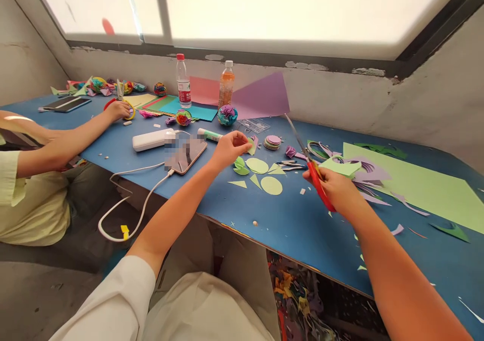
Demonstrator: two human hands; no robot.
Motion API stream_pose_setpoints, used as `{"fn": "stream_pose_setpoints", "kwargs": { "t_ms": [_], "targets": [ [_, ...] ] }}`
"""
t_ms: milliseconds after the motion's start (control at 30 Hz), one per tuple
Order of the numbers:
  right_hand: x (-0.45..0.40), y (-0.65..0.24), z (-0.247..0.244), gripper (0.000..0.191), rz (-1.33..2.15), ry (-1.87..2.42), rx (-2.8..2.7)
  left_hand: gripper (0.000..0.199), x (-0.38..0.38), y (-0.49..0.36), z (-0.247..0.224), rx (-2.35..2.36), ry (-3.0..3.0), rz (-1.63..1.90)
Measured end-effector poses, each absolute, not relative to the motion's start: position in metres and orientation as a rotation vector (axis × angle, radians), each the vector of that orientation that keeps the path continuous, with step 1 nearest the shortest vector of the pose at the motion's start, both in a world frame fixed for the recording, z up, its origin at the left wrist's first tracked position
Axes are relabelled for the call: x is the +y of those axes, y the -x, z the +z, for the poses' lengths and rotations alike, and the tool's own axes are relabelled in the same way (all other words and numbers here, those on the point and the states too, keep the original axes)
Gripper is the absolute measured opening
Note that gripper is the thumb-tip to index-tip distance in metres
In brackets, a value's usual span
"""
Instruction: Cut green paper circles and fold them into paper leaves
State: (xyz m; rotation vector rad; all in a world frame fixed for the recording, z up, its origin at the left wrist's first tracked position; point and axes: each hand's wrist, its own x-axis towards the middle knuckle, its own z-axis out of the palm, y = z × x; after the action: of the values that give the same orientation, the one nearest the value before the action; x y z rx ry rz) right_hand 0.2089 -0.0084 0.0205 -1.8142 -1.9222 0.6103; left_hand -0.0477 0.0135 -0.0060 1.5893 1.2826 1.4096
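My right hand [335, 187] is closed around the red handles of a pair of scissors [317, 180], with the blades pointing up and away from me. Just behind that hand lies a cut piece of light green paper [342, 166]. My left hand [229, 152] is held over the blue table, fingers curled and the tips pinched at a small light green paper piece [252, 145]. Below it are light green paper circles [271, 185], several triangular offcuts [255, 181] and a folded green petal shape [240, 165]. A stack of paper discs [273, 142] stands between my hands.
A phone [187, 155] on a white cable and a power bank [153, 140] lie left, near a glue stick [209, 135]. Two bottles [184, 86] stand behind. A large light green sheet [412, 185] lies right. A co-worker's hand [118, 110] holds scissors at far left.
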Motion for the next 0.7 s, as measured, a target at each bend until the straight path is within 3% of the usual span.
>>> {"fn": "stream_pose_setpoints", "kwargs": {
  "t_ms": [167, 300, 433, 533, 700],
  "targets": [
    [0.007, -0.235, 0.023, 0.047, 0.171, 2.091, -1.913, 0.034, 0.009, 0.051, -0.011, 2.090, -1.847, 0.813],
    [0.015, -0.247, 0.014, 0.040, 0.118, 2.094, -1.978, 0.028, 0.003, 0.049, -0.007, 2.196, -1.918, 0.844],
    [0.015, -0.245, 0.005, 0.037, 0.024, 1.969, -2.068, 0.025, 0.001, 0.041, -0.007, 1.751, -2.322, 0.988],
    [0.008, -0.230, -0.001, 0.040, -0.035, 1.767, -2.186, 0.035, 0.002, 0.031, -0.014, 1.246, -2.439, 0.714],
    [-0.006, -0.194, -0.014, 0.041, 0.170, 1.325, -2.580, 0.019, 0.004, 0.028, -0.023, 1.179, -2.334, 0.550]
  ]
}}
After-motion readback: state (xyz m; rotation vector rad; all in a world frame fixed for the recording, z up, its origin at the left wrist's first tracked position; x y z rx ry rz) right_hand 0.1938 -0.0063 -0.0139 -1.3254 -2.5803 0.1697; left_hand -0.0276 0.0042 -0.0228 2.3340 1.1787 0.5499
